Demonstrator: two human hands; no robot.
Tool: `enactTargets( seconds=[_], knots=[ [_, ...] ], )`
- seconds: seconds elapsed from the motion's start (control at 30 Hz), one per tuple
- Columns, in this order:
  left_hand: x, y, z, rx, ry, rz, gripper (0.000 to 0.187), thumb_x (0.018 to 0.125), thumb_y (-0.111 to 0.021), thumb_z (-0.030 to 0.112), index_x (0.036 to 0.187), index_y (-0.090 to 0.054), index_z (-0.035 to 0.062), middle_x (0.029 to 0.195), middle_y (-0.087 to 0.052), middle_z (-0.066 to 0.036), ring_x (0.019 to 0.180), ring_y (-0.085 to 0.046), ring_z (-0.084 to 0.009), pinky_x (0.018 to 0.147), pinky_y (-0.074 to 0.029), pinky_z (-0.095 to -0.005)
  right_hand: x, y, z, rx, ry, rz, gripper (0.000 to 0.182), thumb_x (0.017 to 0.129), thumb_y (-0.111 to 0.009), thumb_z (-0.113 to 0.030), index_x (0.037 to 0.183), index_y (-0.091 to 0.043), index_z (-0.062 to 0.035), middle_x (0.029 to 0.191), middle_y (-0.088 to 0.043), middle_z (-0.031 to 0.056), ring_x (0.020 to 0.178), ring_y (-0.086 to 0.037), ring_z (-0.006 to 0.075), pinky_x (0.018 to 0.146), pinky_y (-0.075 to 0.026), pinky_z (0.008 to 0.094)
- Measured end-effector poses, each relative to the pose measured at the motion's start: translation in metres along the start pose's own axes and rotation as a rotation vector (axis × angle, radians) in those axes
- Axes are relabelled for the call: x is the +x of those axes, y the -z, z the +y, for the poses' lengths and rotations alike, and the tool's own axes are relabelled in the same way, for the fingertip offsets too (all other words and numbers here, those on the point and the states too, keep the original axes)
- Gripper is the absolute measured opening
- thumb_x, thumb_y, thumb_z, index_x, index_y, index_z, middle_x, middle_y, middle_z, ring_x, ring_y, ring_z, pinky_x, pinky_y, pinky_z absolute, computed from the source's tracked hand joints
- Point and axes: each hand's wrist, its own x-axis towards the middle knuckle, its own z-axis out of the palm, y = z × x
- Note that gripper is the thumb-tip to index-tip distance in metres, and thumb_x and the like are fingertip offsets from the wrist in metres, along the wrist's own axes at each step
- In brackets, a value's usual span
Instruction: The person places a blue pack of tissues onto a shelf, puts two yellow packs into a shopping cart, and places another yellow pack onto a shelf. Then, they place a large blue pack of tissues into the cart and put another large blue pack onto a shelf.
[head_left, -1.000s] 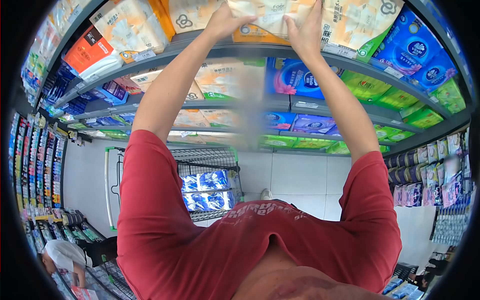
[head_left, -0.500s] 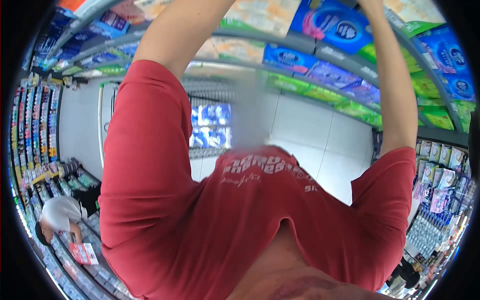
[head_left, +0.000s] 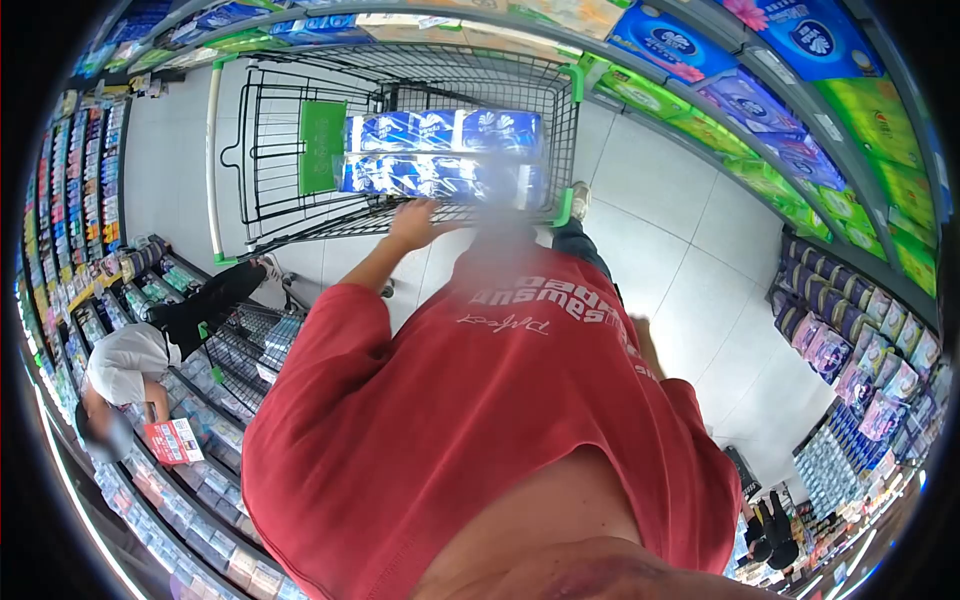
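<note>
A black wire shopping cart (head_left: 262,205) with green corners stands in front of me. Blue-and-white plastic-wrapped tissue packs (head_left: 500,130) lie in its basket in two rows. At the cart's near side rail is my left hand (head_left: 412,225), its fingers curled at the wire edge. My right hand (head_left: 641,326) hangs low beside my body, mostly hidden behind my red shirt, so its fingers cannot be made out. A blurred patch covers part of the cart's near side.
Shelves of tissue packs (head_left: 668,45) run along the front and right. Packaged goods (head_left: 860,350) hang at the right. On the left, a person in a white top (head_left: 125,365) bends over a shelf, holding a red-and-white box (head_left: 174,442), near another cart (head_left: 240,350).
Both my arms have come down from the upper shelf. My left hand is now at the cart's side, my right beside my body. More of the cart and floor shows.
</note>
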Motion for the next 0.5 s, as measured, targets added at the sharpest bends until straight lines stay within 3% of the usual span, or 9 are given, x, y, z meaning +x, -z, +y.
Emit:
enactTargets(
  seconds=[0.1,0.13,0.2,0.27,0.33,0.37,0.5],
  knots=[
    [-0.032,0.001,-0.065,0.035,0.138,-0.240,0.083,0.074,-0.049,0.075,0.125,-0.055,0.0096,0.133,-0.051,-0.012,0.124,-0.045,-0.0313,0.106,-0.028,-0.0523,-0.062,-0.011,0.072,0.220,-0.096,-0.001,0.032,0.082,-0.066,-0.025,0.107,-0.061,-0.0044,0.080,-0.065,0.0104,0.064,-0.062,0.0193,0.050,-0.045,0.0347],
    [-0.041,0.002,-0.081,0.071,0.031,-0.134,0.078,0.076,-0.048,0.074,0.125,-0.056,0.0144,0.131,-0.052,-0.010,0.121,-0.048,-0.0302,0.102,-0.034,-0.0488,-0.091,-0.012,0.082,0.342,-0.134,0.004,0.034,0.082,-0.066,-0.025,0.108,-0.060,-0.0042,0.080,-0.065,0.0109,0.065,-0.062,0.0199,0.051,-0.046,0.0346],
    [-0.040,0.010,-0.095,0.058,0.085,-0.166,0.074,0.077,-0.047,0.074,0.124,-0.057,0.0166,0.130,-0.054,-0.009,0.119,-0.051,-0.0292,0.099,-0.038,-0.0470,-0.143,-0.008,0.077,0.596,-0.193,0.023,0.036,0.083,-0.066,-0.025,0.110,-0.059,-0.0038,0.082,-0.065,0.0119,0.067,-0.063,0.0209,0.052,-0.046,0.0345],
    [-0.046,0.005,-0.102,0.085,0.115,-0.131,0.067,0.081,-0.043,0.071,0.119,-0.061,0.0203,0.122,-0.059,-0.008,0.111,-0.057,-0.0270,0.089,-0.046,-0.0427,-0.181,0.013,0.030,0.559,-0.039,0.030,0.035,0.082,-0.067,-0.026,0.108,-0.058,-0.0031,0.085,-0.065,0.0107,0.068,-0.063,0.0217,0.057,-0.047,0.0345],
    [-0.049,-0.004,-0.106,0.111,0.126,-0.106,0.066,0.081,-0.043,0.071,0.118,-0.061,0.0201,0.120,-0.060,-0.008,0.109,-0.057,-0.0271,0.089,-0.046,-0.0431,-0.208,0.015,-0.030,0.754,0.022,0.109,0.034,0.083,-0.066,-0.027,0.108,-0.059,-0.0059,0.089,-0.065,0.0082,0.074,-0.064,0.0193,0.060,-0.047,0.0316],
    [-0.048,-0.008,-0.107,0.138,0.144,-0.079,0.065,0.081,-0.042,0.071,0.118,-0.062,0.0199,0.118,-0.062,-0.007,0.108,-0.058,-0.0272,0.088,-0.046,-0.0434,-0.221,0.020,-0.060,0.699,0.096,0.101,0.033,0.087,-0.060,-0.028,0.111,-0.059,-0.0064,0.103,-0.064,0.0111,0.086,-0.064,0.0208,0.071,-0.049,0.0329],
    [-0.053,-0.013,-0.108,0.176,0.102,0.020,0.063,0.083,-0.041,0.069,0.114,-0.064,0.0194,0.106,-0.066,-0.009,0.099,-0.062,-0.0280,0.081,-0.048,-0.0437,-0.272,0.017,-0.141,0.626,0.468,0.179,0.042,0.089,-0.060,-0.029,0.120,-0.054,-0.0014,0.107,-0.064,0.0132,0.096,-0.063,0.0220,0.080,-0.049,0.0344]
  ],
)
